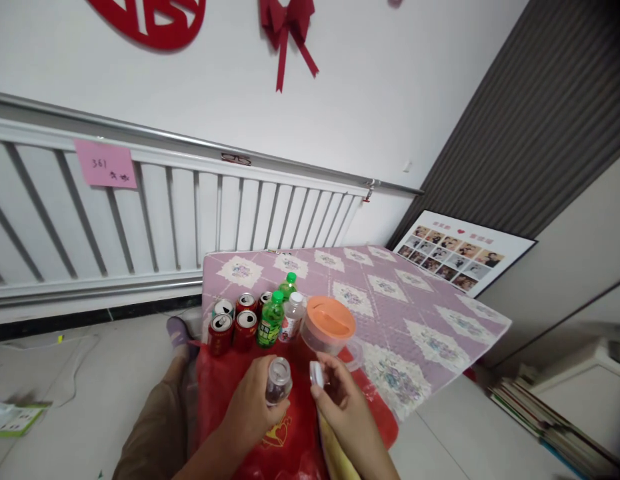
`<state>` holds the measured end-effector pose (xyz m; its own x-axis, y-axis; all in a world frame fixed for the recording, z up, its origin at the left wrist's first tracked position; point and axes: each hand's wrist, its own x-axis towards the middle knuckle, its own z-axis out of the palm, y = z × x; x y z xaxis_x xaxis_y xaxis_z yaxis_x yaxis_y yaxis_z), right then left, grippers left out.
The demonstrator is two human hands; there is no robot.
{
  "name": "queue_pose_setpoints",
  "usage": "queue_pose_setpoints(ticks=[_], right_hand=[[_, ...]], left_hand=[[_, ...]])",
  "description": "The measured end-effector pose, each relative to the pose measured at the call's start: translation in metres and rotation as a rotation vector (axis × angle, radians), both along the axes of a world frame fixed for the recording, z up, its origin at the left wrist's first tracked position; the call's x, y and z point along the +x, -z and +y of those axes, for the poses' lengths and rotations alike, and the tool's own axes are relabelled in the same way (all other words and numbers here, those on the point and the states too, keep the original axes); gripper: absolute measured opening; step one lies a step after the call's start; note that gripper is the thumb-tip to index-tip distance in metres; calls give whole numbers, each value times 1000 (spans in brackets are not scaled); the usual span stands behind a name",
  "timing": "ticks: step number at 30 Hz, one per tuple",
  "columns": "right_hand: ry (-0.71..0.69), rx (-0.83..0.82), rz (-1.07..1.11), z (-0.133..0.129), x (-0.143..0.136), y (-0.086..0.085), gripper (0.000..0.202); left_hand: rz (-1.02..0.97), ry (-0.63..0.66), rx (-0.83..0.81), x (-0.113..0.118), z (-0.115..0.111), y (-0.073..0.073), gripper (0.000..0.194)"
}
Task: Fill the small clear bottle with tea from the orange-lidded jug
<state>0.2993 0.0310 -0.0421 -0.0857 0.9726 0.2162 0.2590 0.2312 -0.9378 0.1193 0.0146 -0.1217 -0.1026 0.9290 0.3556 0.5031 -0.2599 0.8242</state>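
Note:
My left hand (255,400) is wrapped round an uncapped clear plastic bottle (279,381), held upright above a red plastic bag (230,387). Between the thumb and fingers of my right hand (337,393) is a white cap (317,375), apart from the bottle and to its right. Behind my hands stand two green bottles (271,321) with green caps and a clear bottle (291,317) with a white cap. Several opened drink cans (221,335) are grouped to their left. A clear container with an orange lid (331,319) is at the right of the bottles.
A purple patterned cloth (390,313) covers the table. Yellow material (335,453) lies below my right hand. Behind is a white radiator (240,207) with glasses (236,159) on top. A photo board (450,252) leans at the right; books (545,420) stand beyond the table.

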Motion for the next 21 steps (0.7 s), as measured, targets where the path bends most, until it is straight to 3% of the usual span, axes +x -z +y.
queue_pose_setpoints(ticks=[3, 6, 14, 21], right_hand=[[-126, 58, -153, -5, -30, -15, 38], [-201, 120, -276, -2, -42, -24, 36], [-433, 225, -639, 13, -49, -41, 46], [-582, 188, -781, 22, -56, -62, 37]], left_hand=[[21, 4, 3, 1, 0, -3, 54], [44, 11, -12, 1, 0, -8, 51], [84, 1, -54, 1, 3, -5, 54], [112, 25, -114, 0, 5, 1, 62]])
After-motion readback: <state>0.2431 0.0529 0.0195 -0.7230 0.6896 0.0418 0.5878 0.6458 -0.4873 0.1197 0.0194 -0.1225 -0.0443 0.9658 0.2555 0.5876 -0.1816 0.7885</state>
